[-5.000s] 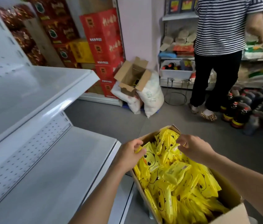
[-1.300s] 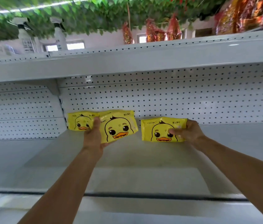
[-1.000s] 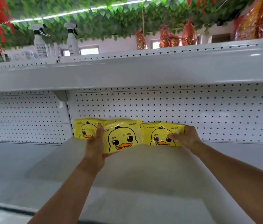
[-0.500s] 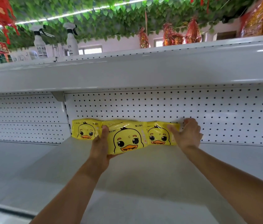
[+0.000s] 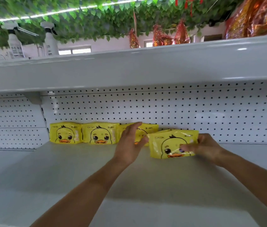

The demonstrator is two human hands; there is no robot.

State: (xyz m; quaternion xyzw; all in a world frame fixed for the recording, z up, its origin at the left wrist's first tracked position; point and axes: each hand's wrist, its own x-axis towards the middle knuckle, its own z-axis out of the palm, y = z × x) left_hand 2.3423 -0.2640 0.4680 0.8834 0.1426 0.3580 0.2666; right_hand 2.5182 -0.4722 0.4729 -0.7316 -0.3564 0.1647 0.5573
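Three yellow duck-print packs stand in a row against the pegboard back of a white shelf [image 5: 73,171]: the left pack [image 5: 65,132], the middle pack [image 5: 100,133], and a third pack [image 5: 148,129] partly hidden by my left hand. My left hand [image 5: 129,145] is flat, its straight fingers touching the front of the third pack. My right hand [image 5: 207,147] grips a fourth duck pack [image 5: 170,143] by its right end, thumb on the front. This pack is held just off the shelf, slightly tilted, at the right end of the row.
The pegboard wall [image 5: 195,110] closes the back. An upper shelf [image 5: 129,69] overhangs the row. On top of it stand two white spray bottles [image 5: 15,45] and red foil packages [image 5: 259,15]. Green leaf garlands hang overhead.
The pack my left hand held now stands in the row. My left hand moved right onto the third pack. My right hand left that pack and now grips a fourth one.
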